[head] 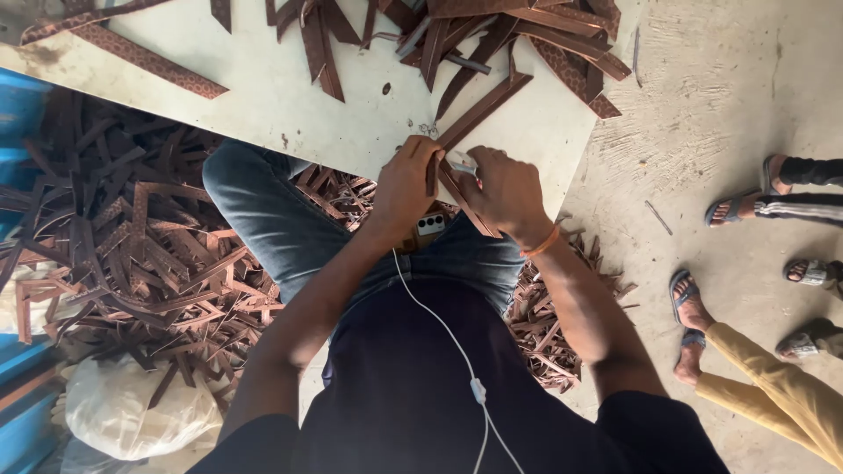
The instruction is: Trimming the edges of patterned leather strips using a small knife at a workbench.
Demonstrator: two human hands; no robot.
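In the head view, both forearms are seen reaching forward from the body and bent inward, so that the hands meet at the near edge of the white worktop [263, 96]. The left hand [406, 180] is curled, knuckles up, with its fingers closed around the near end of a long brown strip [479, 112] that runs up and to the right across the worktop edge. The right hand [505, 189] is turned inward opposite it, thumb toward the left hand, and is closed on a second brown strip [470, 211] that slants down toward the wrist; a small pale object is pinched at its fingertips, but what it is cannot be told. The two hands are just beside each other, almost touching. An orange band [543, 242] is worn on the right wrist.

Below the hands a phone [428, 226] is seen resting on the lap, against the blue jeans [263, 211], and a white cable [439, 325] is led from it down over the dark shirt. Further brown strips [518, 35] are heaped at the far side of the worktop. A large pile of offcuts [132, 254] is spread on the floor to the left, beside a white sack [132, 408]. On the concrete floor at the right, sandalled feet [689, 307] of other people are seen, well apart from the hands.
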